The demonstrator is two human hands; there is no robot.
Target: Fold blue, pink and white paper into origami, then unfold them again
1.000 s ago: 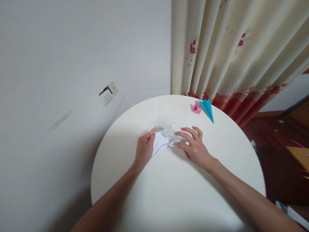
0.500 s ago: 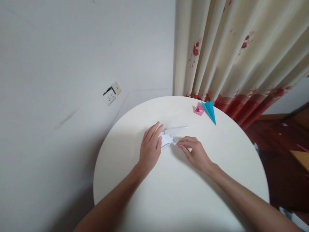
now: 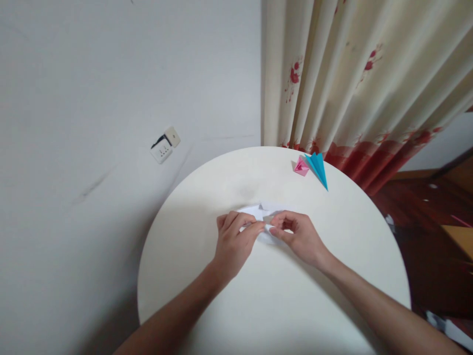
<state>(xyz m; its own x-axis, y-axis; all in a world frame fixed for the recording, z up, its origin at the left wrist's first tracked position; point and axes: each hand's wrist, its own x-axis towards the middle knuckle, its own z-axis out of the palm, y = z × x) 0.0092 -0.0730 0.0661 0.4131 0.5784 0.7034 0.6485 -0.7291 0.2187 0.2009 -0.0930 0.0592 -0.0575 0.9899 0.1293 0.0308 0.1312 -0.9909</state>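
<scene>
Head view, hands (image 3: 268,235) half-hiding white paper (image 3: 260,212)

White paper (image 3: 263,212) mostly hidden under both hands; its shape unclear. Left hand (image 3: 233,242) and right hand (image 3: 301,236) grips cover the fold. Table (image 3: 266,305) near edge cut off. Floor items far right blurred.
</scene>
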